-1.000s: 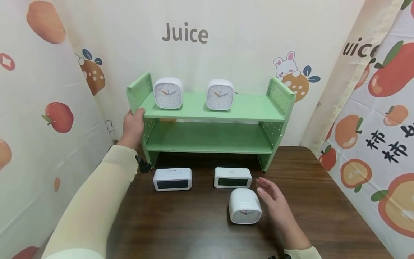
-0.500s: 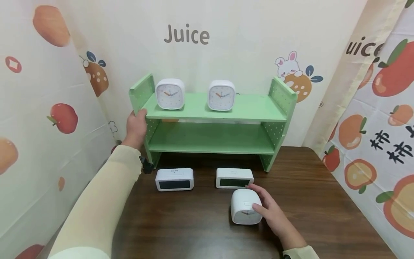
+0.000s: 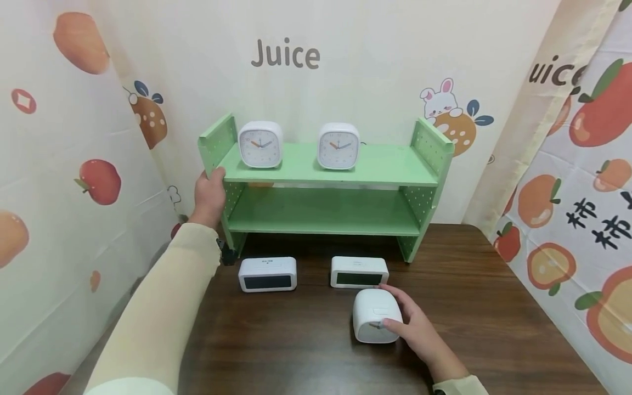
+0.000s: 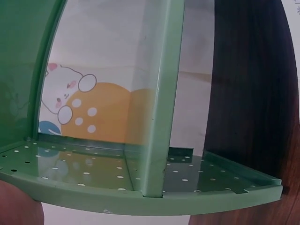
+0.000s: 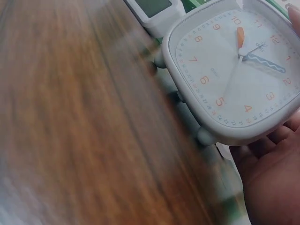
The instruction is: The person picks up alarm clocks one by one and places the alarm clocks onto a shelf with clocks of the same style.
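My left hand (image 3: 209,198) grips the left side panel of a green two-tier shelf (image 3: 323,208), its thumb at the upper tier's front corner. In the left wrist view, part of that hand (image 4: 19,206) shows at the edge of the perforated panel (image 4: 89,176). On the right, my right hand (image 3: 419,332) holds a white alarm clock (image 3: 370,304) from its right side, thumb over the front and fingers behind. The right wrist view shows the clock's round-cornered dial (image 5: 220,79) with orange and blue hands, plus small feet toward the wooden table (image 3: 296,351).
Two white analog clocks, one on the left (image 3: 260,156) and one nearer the middle (image 3: 338,157), stand on the upper tier. Two white digital clocks, left (image 3: 267,266) and right (image 3: 359,264), sit before the shelf. The right one is just behind the held clock. Fruit-print curtains (image 3: 538,164) surround the table.
My right hand has moved left from beside the alarm clock and taken hold of it. The left hand keeps its grip on the shelf. The head view has shifted slightly.
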### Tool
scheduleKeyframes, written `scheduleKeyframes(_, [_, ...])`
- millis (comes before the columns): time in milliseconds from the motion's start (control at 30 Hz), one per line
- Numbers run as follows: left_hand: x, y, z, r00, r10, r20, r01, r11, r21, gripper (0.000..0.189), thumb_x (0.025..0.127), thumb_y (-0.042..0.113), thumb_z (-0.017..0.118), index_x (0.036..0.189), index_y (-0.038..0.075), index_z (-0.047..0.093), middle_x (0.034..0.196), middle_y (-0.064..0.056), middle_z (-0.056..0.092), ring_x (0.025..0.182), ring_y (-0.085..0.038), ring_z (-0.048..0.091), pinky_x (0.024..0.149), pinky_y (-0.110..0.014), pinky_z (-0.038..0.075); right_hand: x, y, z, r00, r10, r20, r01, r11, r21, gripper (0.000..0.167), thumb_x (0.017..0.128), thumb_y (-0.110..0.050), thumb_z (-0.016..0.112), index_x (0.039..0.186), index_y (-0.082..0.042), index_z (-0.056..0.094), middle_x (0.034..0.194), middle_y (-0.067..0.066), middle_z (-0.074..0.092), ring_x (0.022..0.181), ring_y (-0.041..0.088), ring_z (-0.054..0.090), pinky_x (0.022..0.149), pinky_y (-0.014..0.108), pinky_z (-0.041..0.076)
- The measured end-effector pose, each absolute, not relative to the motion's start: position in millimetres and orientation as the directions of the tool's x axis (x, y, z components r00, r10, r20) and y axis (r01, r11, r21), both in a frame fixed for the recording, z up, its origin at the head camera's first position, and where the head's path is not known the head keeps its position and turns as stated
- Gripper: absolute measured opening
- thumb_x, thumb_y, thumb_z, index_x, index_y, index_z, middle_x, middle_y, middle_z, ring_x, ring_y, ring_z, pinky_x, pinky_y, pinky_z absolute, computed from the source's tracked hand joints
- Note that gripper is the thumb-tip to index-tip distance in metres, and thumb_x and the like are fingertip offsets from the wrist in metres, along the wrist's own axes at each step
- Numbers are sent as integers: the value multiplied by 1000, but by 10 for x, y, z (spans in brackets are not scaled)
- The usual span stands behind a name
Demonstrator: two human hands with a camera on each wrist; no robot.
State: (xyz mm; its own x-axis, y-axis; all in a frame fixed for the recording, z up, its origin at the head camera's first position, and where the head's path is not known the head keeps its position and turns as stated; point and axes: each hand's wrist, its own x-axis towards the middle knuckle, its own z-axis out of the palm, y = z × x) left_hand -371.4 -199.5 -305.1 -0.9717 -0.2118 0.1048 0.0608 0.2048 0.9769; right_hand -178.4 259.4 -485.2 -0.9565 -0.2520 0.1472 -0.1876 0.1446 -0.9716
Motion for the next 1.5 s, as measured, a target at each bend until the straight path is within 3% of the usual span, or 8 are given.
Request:
scheduleKeyframes(167, [-3734, -1959, -3063, -963, -238, 128, 81, 198, 977, 65, 104, 55, 33, 157, 18, 38, 145, -10, 47, 130, -32, 46, 109, -50, 39, -1779, 2583, -4844, -966, -244, 89, -134, 173, -976, 73, 91, -8, 73, 155, -10, 38, 141, 18, 45, 117, 21, 53, 91, 32, 49])
scheduleKeyframes(433, [-3770, -1936, -3068, -955, -258, 144, 88, 218, 972, 66, 103, 55, 32, 155, 16, 42, 142, -11, 49, 129, -33, 46, 107, -48, 40, -1748, 2559, -4855, -965, -218, 143, -192, 223, -956, 67, 93, -4, 69, 153, -4, 40, 136, 22, 49, 113, 12, 54, 89, 28, 49])
scheduleKeyframes(933, [-3753, -1924, -3087, -958, -268, 106, 45, 225, 973, 66, 104, 55, 31, 159, 19, 37, 149, -11, 47, 132, -34, 45, 109, -50, 38, -1733, 2537, -4819, -987, -156, 42, -83, 269, -959, 69, 91, -12, 76, 152, -9, 44, 139, 19, 51, 115, 22, 52, 88, 30, 49])
scheduleKeyframes(1300, [-3728, -1912, -3066, -959, -249, 135, 78, 228, 971, 64, 104, 52, 30, 158, 18, 38, 145, -12, 48, 131, -33, 46, 109, -48, 39, -1709, 2494, -4766, -981, -162, 106, -136, 184, -973, 64, 91, -4, 71, 149, -1, 46, 128, 19, 55, 106, 17, 58, 83, 32, 53])
scheduleKeyframes(1500, [-3715, -1944, -3050, -958, -255, 132, 69, 242, 968, 65, 104, 53, 29, 159, 17, 37, 146, -13, 48, 129, -33, 46, 108, -48, 39, -1762, 2470, -4681, -959, -260, 115, -152, 126, -980, 62, 95, -7, 66, 151, 0, 42, 127, 18, 55, 108, 20, 61, 83, 36, 56])
